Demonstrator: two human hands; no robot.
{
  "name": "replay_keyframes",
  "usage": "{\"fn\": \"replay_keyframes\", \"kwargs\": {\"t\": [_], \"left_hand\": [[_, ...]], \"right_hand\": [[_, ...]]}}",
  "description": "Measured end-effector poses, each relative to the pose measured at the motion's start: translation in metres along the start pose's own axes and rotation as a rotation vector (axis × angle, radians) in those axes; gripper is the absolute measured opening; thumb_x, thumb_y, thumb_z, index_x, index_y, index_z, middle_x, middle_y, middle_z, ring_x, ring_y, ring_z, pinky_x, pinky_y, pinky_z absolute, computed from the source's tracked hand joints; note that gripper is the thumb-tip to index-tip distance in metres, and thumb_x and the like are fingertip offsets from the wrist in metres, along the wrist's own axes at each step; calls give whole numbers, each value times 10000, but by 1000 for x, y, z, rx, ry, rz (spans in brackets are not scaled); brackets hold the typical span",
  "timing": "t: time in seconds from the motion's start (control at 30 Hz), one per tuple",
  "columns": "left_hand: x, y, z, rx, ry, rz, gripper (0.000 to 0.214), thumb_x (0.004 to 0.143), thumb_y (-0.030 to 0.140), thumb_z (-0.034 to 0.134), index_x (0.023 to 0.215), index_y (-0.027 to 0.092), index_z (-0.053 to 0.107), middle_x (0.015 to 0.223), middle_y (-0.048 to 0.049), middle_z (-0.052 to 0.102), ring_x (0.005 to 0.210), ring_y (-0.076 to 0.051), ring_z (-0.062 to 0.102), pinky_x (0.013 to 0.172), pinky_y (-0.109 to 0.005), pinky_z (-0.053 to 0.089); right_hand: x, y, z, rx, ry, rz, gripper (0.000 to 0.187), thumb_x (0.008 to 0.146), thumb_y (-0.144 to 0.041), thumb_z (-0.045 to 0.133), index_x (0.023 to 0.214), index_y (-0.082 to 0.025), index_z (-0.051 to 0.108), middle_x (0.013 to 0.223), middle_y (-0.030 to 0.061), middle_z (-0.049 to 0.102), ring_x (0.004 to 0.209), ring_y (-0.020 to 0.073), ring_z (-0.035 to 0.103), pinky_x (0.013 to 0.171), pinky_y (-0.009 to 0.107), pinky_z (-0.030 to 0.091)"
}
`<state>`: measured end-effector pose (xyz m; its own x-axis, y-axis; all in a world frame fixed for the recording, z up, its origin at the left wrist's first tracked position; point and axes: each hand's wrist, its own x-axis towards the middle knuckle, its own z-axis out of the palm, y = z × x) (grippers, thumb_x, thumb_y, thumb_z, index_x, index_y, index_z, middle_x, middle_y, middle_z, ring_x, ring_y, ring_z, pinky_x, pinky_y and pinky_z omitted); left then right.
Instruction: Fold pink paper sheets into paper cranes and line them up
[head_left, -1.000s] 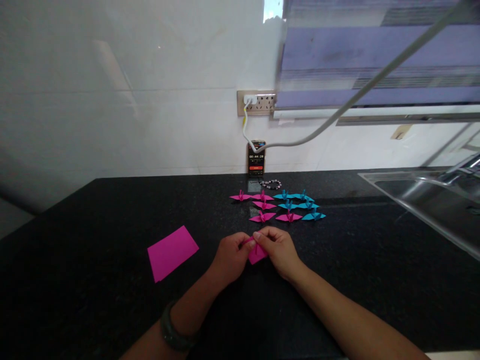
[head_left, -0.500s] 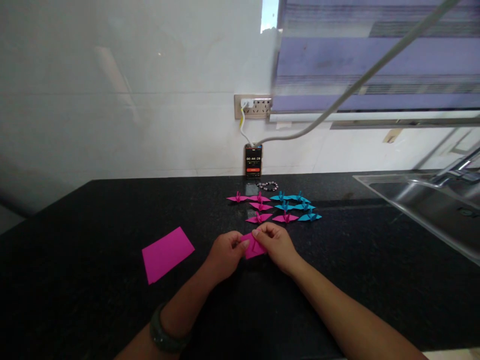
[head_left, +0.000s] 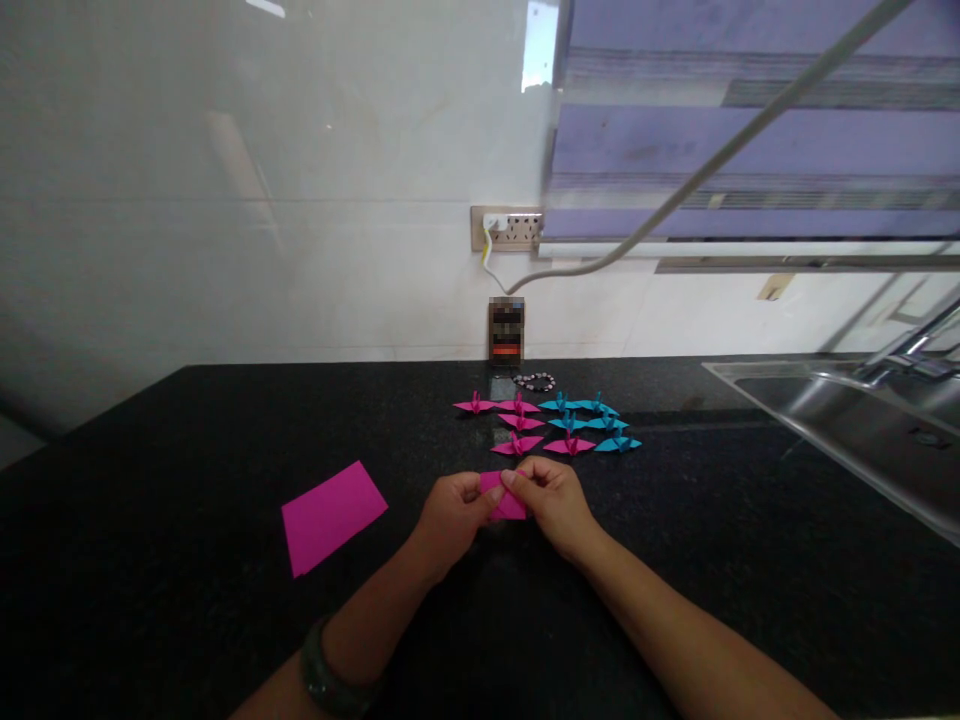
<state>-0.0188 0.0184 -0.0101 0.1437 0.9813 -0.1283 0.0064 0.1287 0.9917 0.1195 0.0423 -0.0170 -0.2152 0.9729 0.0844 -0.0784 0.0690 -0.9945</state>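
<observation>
Between both hands is a small folded piece of pink origami paper, held just above the dark counter. My left hand pinches its left side, thumb on top. On the upper right, my right hand grips it with thumb and fingers, the thumb pressed on its face. The fingers beneath the paper are hidden. Just beyond the hands stand several folded paper cranes: pink ones such as this pink crane, and blue ones such as this blue crane. Pink paper sheets lie to the left of my left hand.
A phone leans on the wall behind the cranes, with a beaded bracelet before it. A wall socket holds a plug; a thick cable crosses the upper right. A steel sink is set into the black counter at right.
My thumbs have shifted slightly on the pink paper, and the paper has turned a little, its lower edge now more level. The view has tilted slightly upward.
</observation>
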Motion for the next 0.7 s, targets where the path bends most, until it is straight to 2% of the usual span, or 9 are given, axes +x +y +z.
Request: {"fn": "replay_keyframes", "kwargs": {"t": [0.17,0.3,0.4,0.53,0.7], "left_hand": [[2,-4,-1,14,-11,-13,312,653,374,618,808,104,624,689,-49,647,571,-116,551,546,-228,405],[3,-5,-1,-6,8,3,295,658,358,613,795,98,627,665,-46,644,574,-126,553,565,-240,413],[0,0,0,-18,7,22,262,665,344,606,774,106,624,665,-37,640,594,-134,559,583,-246,420],[-4,7,3,20,12,26,240,657,345,615,725,115,612,644,-24,623,587,-131,542,578,-244,413],[-3,6,2,-21,-38,-6,273,664,386,602,711,117,592,603,-6,581,553,-111,510,558,-232,393]], "right_hand": [[2,1,1,31,26,31,262,664,-348,618,549,-155,483,450,-62,421,402,51,320,404,190,237],[1,2,1,35,-25,53,241,666,-362,616,595,-159,507,471,-56,455,409,57,350,409,188,255],[0,4,1,-25,-61,18,247,669,-367,613,585,-156,518,483,-50,457,432,62,365,424,192,265],[-1,5,0,-36,-26,31,298,709,-383,570,534,-153,494,464,-47,430,424,61,341,417,194,253],[0,4,-1,-30,-24,52,369,735,-444,522,509,-155,481,425,-45,405,394,65,329,395,200,239]]}}
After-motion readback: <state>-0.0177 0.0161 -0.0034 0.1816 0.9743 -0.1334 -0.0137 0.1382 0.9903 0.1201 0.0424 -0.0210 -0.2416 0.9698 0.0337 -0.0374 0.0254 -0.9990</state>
